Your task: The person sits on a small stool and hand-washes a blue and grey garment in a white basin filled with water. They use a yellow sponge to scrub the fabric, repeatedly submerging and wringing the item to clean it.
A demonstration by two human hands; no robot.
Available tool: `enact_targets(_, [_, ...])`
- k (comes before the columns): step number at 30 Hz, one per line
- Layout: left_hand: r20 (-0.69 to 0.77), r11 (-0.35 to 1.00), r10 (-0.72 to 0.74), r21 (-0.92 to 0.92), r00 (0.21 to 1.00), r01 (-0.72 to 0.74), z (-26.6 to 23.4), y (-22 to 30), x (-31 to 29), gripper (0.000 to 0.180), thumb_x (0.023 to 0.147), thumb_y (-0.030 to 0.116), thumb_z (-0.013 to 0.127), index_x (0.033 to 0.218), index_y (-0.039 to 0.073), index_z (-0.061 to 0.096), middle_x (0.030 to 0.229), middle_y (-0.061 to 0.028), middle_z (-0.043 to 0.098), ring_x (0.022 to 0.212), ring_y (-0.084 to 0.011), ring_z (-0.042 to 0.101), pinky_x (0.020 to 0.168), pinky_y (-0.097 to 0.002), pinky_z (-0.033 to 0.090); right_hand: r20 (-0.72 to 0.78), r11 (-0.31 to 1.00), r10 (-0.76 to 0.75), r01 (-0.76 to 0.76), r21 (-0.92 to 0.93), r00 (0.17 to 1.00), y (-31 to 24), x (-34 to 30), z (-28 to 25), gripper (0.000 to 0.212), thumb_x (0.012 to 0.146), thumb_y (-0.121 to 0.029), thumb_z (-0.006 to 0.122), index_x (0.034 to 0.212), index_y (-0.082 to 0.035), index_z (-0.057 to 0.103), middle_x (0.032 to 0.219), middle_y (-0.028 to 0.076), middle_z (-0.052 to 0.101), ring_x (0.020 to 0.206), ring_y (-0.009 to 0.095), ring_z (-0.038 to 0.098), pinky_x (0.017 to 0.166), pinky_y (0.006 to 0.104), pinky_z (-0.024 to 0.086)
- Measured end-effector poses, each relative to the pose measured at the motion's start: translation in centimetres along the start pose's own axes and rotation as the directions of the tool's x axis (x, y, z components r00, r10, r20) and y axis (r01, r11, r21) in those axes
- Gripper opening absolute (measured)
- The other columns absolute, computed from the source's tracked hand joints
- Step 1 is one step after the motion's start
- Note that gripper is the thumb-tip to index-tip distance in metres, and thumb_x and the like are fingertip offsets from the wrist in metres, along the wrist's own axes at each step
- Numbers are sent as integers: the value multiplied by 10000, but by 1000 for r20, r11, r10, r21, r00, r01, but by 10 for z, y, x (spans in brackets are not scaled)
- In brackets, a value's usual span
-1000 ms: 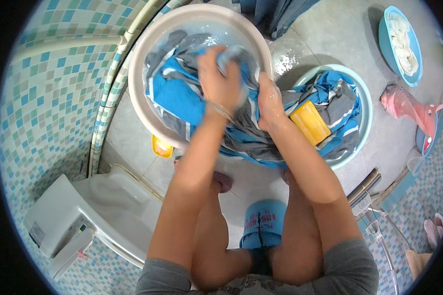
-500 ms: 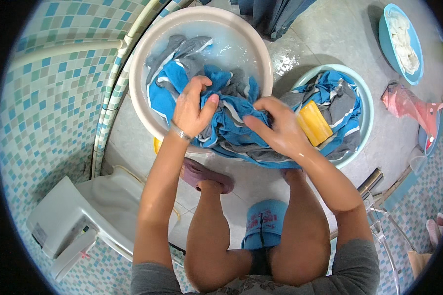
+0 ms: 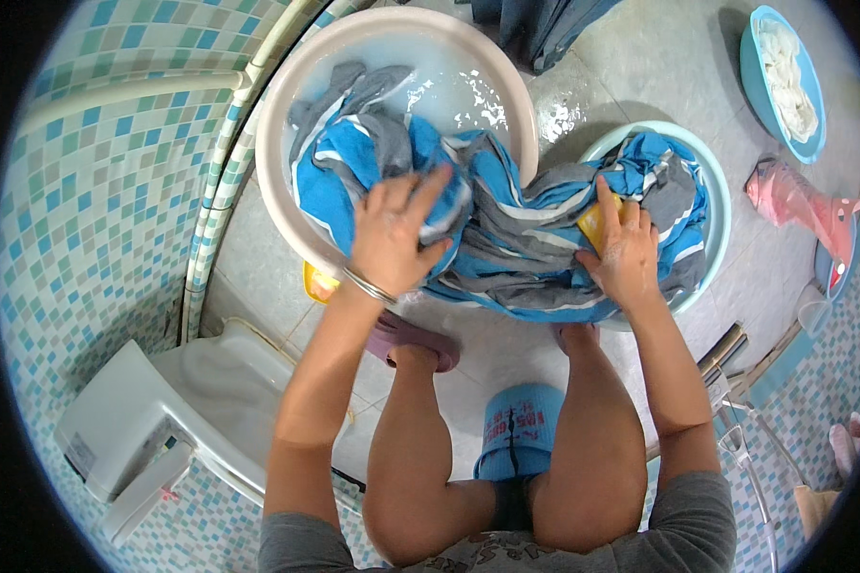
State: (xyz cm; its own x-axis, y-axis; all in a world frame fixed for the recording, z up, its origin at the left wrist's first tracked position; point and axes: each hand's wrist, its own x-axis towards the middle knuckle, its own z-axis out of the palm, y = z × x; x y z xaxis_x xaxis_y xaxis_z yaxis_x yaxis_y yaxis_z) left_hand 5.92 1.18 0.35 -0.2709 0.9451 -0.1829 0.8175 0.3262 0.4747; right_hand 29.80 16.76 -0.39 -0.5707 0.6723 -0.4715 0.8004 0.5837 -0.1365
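Note:
A large wet cloth striped blue, grey and white (image 3: 516, 250) runs from the beige basin (image 3: 269, 153) over the rims into the light blue basin (image 3: 720, 205). Its left part sits in cloudy water. My left hand (image 3: 392, 234) is over the bunched cloth at the beige basin's near side, fingers spread and holding nothing; whether it touches the cloth is unclear. My right hand (image 3: 626, 253) has its thumb and fingers around a yellow bar of soap (image 3: 592, 226) resting on the cloth in the light blue basin. The hand partly covers the bar.
A blue basin with white cloth (image 3: 797, 138) stands at the far right, near a pink fish-shaped bag (image 3: 801, 196). A small yellow dish (image 3: 319, 283) lies beside the beige basin. At lower left is a toilet (image 3: 143, 420). Beneath me sits a blue stool (image 3: 516, 425).
My right hand has moved right, off the cloth and onto the soap. My left hand has let go of the gathered cloth, which now spreads out between the basins.

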Motion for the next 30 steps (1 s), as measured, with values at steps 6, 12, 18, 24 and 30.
enact_targets(6, [-77,989,139,-46,987,-143,12,8,-40,311,582,-6,598,824,178,662,964,-4,564,987,-237,485,1008,-514,260,235,935,-34,-52,351,971,12,12,-18,1001,565,-116,775,1414,-150,247,1103,256,536,1022,357,571,926,376,432])
enact_targets(12, [-133,976,212,-31,968,-218,16,0,-84,24,586,114,589,578,136,583,897,16,597,939,-213,533,1007,-550,309,172,412,-138,-101,906,975,10,9,-73,941,539,-114,741,1380,-103,318,996,113,564,961,267,544,861,321,425])
enact_targets(18, [-266,993,96,-45,959,-112,6,8,-86,170,528,-13,630,640,82,543,833,-49,586,895,-247,551,915,-474,408,-105,551,-483,395,735,869,-91,93,-55,802,625,-207,682,1336,-119,322,1072,210,546,957,357,570,815,398,452])
enact_targets(24, [532,48,-630,-700,566,712,45,-22,-151,262,883,239,493,1032,33,555,1114,-202,562,1000,-263,555,774,-319,474,237,644,-514,188,741,825,-119,75,15,665,648,-131,617,1264,-123,365,933,166,543,846,304,575,750,350,464])
enact_targets(30, [430,-421,-575,-885,696,199,44,25,-69,498,929,410,442,1254,34,454,1175,-126,569,1053,-245,565,913,-370,439,139,482,-570,194,854,810,-106,3,19,700,619,-206,660,1221,-35,345,1043,248,546,981,422,547,837,432,450])
